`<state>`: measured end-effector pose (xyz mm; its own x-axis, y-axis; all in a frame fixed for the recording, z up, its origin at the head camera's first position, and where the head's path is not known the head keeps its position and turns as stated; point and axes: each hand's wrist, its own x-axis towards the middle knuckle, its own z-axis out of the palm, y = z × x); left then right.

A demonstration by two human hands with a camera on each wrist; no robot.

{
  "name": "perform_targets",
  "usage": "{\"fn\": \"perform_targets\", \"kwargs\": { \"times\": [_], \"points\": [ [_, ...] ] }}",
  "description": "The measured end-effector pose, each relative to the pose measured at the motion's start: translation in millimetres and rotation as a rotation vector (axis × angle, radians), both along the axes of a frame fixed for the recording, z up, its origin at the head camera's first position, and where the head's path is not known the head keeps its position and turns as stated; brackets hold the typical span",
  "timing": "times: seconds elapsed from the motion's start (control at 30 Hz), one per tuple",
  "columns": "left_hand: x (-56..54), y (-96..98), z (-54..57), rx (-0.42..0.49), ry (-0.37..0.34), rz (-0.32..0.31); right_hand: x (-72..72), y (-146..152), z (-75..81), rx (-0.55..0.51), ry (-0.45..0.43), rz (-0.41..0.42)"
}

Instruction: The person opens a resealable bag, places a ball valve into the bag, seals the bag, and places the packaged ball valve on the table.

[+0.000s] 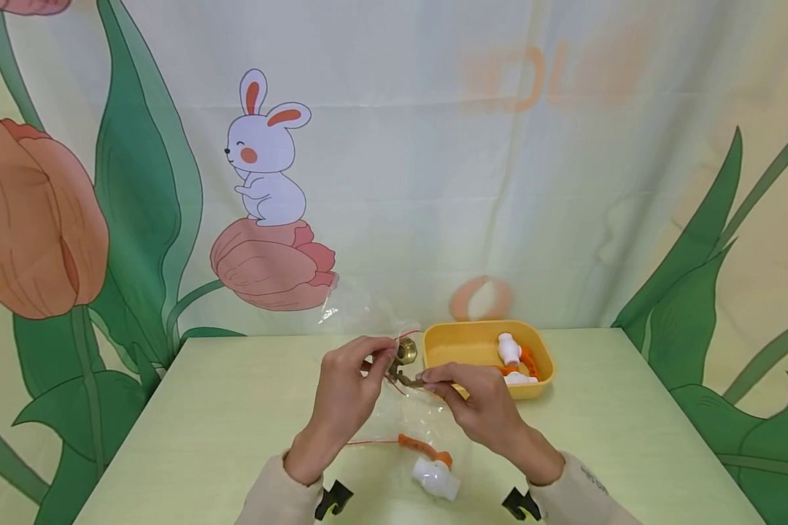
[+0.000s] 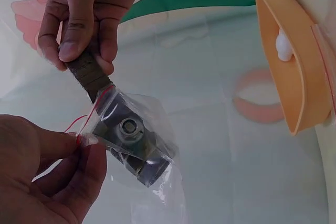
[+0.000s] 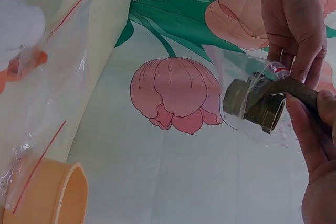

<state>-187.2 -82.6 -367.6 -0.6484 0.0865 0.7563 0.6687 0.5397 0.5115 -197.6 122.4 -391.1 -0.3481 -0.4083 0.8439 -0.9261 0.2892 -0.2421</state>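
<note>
My left hand [image 1: 349, 383] pinches the red-striped mouth of a clear zip bag [image 2: 157, 109]. A brass ball valve [image 1: 405, 353] lies partly inside that bag, its body seen through the plastic in the left wrist view. The lever handle [image 2: 89, 75] sticks out of the opening, and the fingers of my right hand [image 1: 482, 402] pinch it. From the right wrist, the valve's round threaded end [image 3: 272, 115] shows beneath the handle. Both hands are raised over the table, close together.
Behind my right hand stands a yellow tub [image 1: 456, 335] holding white valves [image 1: 508, 350] with orange handles. Nearer me, a white valve [image 1: 435, 479] with an orange handle [image 1: 423, 446] lies in another clear bag on the table [image 1: 236, 437]. A printed curtain [image 1: 394, 182] hangs at the back.
</note>
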Motion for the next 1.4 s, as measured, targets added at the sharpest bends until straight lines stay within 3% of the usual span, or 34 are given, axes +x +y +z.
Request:
{"fn": "perform_targets", "kwargs": {
  "times": [0.57,0.77,1.03,1.17,1.4],
  "points": [
    [15.0,15.8,3.5,0.042,0.005,-0.097,-5.7,-7,5.6,0.006,0.128,-0.112],
    [21.3,21.9,5.8,0.076,0.046,-0.146,-8.4,-7,7.7,0.061,0.103,-0.159],
    [25.5,27.5,5.4,0.095,0.046,-0.153,-15.1,-10,8.9,0.147,0.162,-0.225],
    [24.5,27.9,3.2,0.116,0.044,-0.151,-17.3,-12,11.1,0.208,0.117,-0.256],
    [20.0,28.6,0.1,0.173,0.003,-0.177,-17.2,-16,17.1,0.361,-0.072,-0.289]
  ]
}}
